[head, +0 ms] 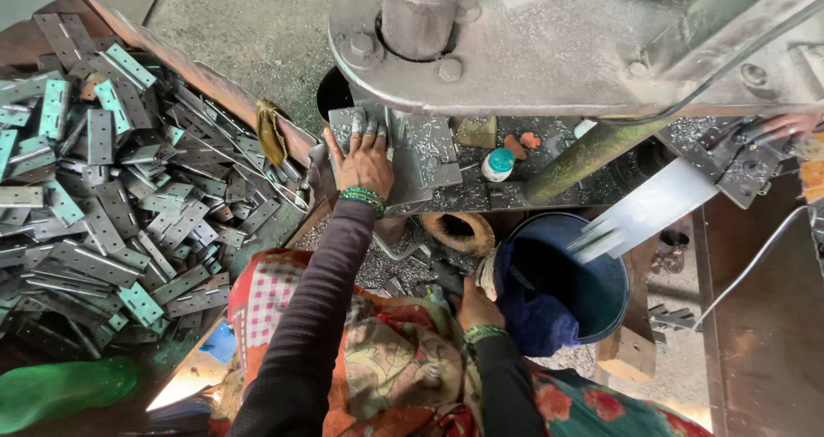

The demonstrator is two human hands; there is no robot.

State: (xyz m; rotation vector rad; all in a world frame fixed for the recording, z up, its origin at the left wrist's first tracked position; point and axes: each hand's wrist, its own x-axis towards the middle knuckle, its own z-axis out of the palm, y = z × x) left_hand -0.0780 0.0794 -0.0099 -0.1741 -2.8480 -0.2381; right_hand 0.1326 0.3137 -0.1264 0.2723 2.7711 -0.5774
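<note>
Big heap of hinge plates [112,188] on the left, plenty apparently unpressed. Left hand [365,162] spread flat, fingers on a metal plate [378,124] at the press bed [446,175]. Right hand [479,304] low at the lap beside the blue bucket [592,291]; grip unclear.

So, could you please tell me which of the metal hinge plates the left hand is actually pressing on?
The hinge plate on the press bed, under the left hand; the others lie loose in the heap to the left, untouched.
</note>
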